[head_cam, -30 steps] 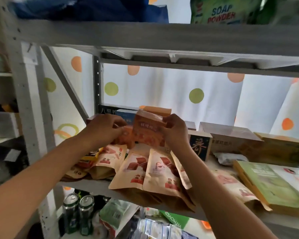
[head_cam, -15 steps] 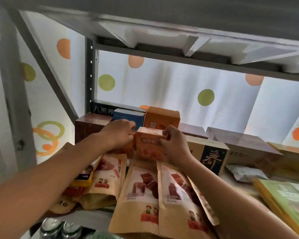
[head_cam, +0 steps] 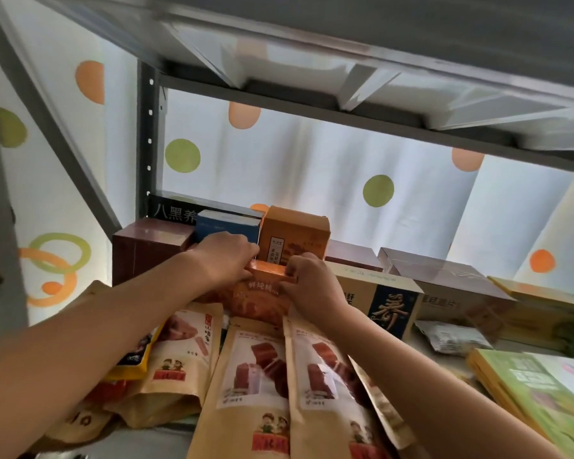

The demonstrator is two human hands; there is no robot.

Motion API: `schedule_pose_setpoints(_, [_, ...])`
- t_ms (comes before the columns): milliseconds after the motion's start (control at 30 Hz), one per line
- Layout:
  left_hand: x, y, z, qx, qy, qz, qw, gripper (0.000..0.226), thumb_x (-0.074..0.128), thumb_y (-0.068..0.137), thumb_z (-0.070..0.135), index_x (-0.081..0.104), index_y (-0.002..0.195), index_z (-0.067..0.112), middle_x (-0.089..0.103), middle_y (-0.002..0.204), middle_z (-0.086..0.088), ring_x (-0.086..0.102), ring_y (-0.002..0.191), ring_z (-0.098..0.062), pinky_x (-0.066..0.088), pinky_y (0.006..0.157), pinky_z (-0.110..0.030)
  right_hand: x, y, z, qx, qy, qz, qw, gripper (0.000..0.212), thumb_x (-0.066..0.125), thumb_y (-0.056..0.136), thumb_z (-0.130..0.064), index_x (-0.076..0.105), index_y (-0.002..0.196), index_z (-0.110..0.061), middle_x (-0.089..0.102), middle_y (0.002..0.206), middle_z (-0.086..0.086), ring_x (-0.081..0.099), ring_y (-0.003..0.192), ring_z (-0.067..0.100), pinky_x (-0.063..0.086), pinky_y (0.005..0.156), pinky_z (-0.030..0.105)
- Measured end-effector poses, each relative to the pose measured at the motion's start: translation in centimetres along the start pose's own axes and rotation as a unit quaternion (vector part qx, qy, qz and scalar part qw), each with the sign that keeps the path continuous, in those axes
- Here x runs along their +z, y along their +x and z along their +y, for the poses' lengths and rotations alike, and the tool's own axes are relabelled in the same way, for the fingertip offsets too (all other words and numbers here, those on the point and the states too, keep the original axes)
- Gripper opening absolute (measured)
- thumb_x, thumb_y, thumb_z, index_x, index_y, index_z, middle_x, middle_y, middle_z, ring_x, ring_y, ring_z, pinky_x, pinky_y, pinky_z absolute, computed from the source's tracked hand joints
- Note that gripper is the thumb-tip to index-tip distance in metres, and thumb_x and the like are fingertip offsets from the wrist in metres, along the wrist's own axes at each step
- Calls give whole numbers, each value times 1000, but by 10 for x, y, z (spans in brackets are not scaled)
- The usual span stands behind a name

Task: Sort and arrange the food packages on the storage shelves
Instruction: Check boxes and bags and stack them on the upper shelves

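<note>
A small orange box (head_cam: 260, 301) stands on the shelf in front of a taller orange box (head_cam: 294, 236) and a blue box (head_cam: 227, 228). My left hand (head_cam: 224, 260) grips its top left corner and my right hand (head_cam: 307, 281) pinches its top right corner. Below my wrists lie several kraft-paper snack pouches (head_cam: 252, 376), overlapping, with their tops toward the boxes. My hands hide most of the small box's top edge.
A dark red box (head_cam: 146, 251) stands at the left, by the shelf's grey upright (head_cam: 148, 134). Cream and blue boxes (head_cam: 383, 303), flat brown boxes (head_cam: 444, 276) and green packets (head_cam: 537, 385) fill the right. The shelf above (head_cam: 378, 61) hangs low over the boxes.
Both hands have carried the small orange box deeper onto the shelf and lower, up against the back row of boxes. The view has closed in on the shelf.
</note>
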State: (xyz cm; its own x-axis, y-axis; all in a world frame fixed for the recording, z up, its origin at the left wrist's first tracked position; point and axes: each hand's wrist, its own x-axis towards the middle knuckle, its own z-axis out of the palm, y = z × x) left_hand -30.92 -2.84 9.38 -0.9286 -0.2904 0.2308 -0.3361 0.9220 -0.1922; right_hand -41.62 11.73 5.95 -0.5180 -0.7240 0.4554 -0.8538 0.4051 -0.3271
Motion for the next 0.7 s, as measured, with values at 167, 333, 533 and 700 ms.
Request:
schedule_pose_setpoints(167, [4, 5, 7, 12, 52, 1, 999, 23, 51, 100, 36, 54, 120, 24, 57, 109, 0, 58, 98, -18, 49, 82, -31, -25, 2, 13, -76, -61, 31, 995, 21, 66, 96, -29, 69, 108, -12, 59, 123, -2, 61, 106, 17, 55, 86, 26])
schedule_pose_setpoints(333, [13, 3, 15, 15, 108, 25, 994, 22, 51, 101, 28, 52, 122, 23, 55, 105, -2, 53, 87, -16, 44, 68, -27, -49, -2, 60, 12, -155, 24, 988, 53, 68, 90, -33, 51, 137, -14, 45, 147, 6, 42, 135, 25, 35, 111, 37])
schedule_pose_setpoints(533, [12, 1, 17, 0, 108, 34, 994, 20, 49, 102, 28, 53, 120, 22, 55, 107, -3, 56, 92, -17, 44, 70, -28, -48, -15, 96, 135, -139, -20, 981, 86, 84, 75, -41, 38, 143, -15, 42, 143, 9, 40, 135, 28, 35, 115, 47])
schedule_pose_setpoints(700, [13, 2, 29, -64, 88, 36, 993, 22, 56, 98, 19, 54, 120, 17, 57, 113, -4, 58, 102, -20, 47, 78, -30, -50, -18, 107, 185, -91, -57, 977, 75, 87, 69, -34, 46, 130, -19, 51, 123, 1, 45, 123, 23, 37, 112, 42])
